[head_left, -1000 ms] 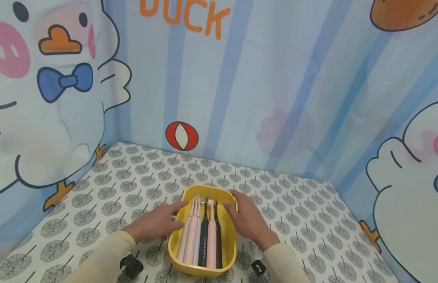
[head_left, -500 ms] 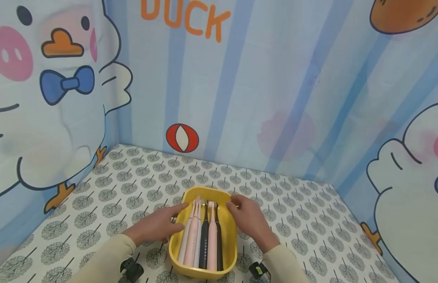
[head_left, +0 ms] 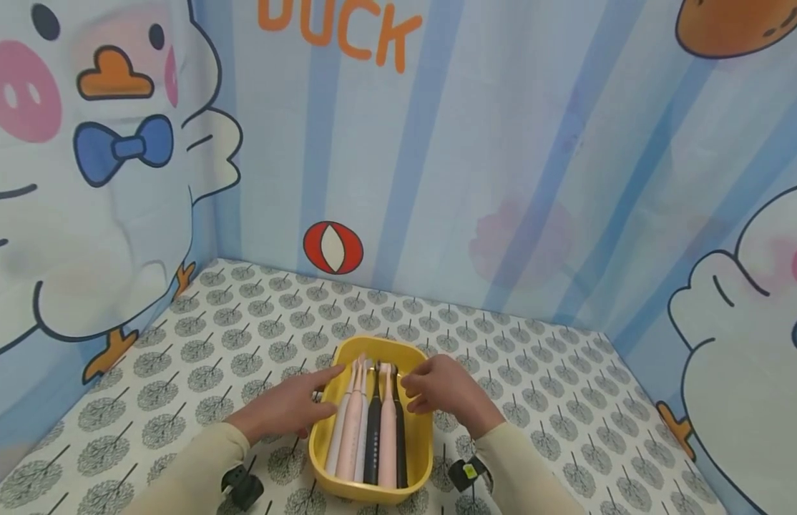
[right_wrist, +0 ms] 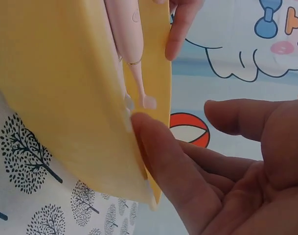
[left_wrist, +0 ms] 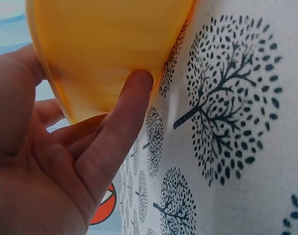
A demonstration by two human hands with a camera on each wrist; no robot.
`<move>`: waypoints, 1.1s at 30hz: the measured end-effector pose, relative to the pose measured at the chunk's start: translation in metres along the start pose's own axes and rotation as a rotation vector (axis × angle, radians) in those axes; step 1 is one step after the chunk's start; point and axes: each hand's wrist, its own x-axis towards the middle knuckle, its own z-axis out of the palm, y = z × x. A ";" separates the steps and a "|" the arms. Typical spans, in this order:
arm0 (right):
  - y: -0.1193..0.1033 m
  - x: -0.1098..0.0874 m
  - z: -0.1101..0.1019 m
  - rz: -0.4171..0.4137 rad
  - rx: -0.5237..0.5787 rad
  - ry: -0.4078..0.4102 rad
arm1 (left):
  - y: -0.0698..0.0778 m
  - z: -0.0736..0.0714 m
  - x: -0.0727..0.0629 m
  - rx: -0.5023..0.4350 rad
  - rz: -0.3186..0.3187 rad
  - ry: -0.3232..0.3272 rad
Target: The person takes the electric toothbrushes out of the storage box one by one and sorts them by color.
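Note:
A yellow plastic bin stands on the patterned cloth, with several electric toothbrushes lying side by side in it, heads toward the far end. Among them are a black toothbrush at the right and a pink toothbrush beside it. My left hand grips the bin's left rim, thumb and index over the edge, other fingers against the outer wall. Reaching over the right rim, my right hand has its fingertips close to the right black toothbrush. Its thumb stands apart from the fingers, with nothing between them.
The bin rests on a tree-print cloth covering the table. A striped curtain with duck drawings rises behind and at both sides. Dark wrist cameras sit under the sleeves.
My right hand has come off the bin's right rim and moved inward, fingers now over the bin's inside. The left hand and the toothbrushes stay where they were.

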 end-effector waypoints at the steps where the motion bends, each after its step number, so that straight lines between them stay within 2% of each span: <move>1: 0.000 0.000 0.000 0.005 0.003 -0.012 | 0.000 0.000 0.000 0.001 0.000 -0.001; 6: -0.001 0.002 0.003 0.019 -0.042 -0.050 | -0.001 0.001 0.001 0.010 0.008 -0.004; 10: -0.003 0.005 0.006 0.040 -0.124 -0.074 | -0.001 0.002 0.001 0.017 0.014 -0.001; 17: -0.004 0.011 0.011 0.026 -0.215 -0.163 | 0.000 0.001 0.002 0.024 0.006 0.003; 22: -0.003 0.016 0.013 0.036 -0.192 -0.192 | -0.001 0.001 0.001 -0.003 -0.008 -0.010; 29: -0.003 0.025 0.017 0.117 -0.015 -0.258 | -0.003 0.000 0.001 -0.011 -0.009 -0.012; 33: -0.005 0.030 0.018 0.137 0.002 -0.299 | -0.003 -0.001 0.001 -0.002 -0.009 -0.008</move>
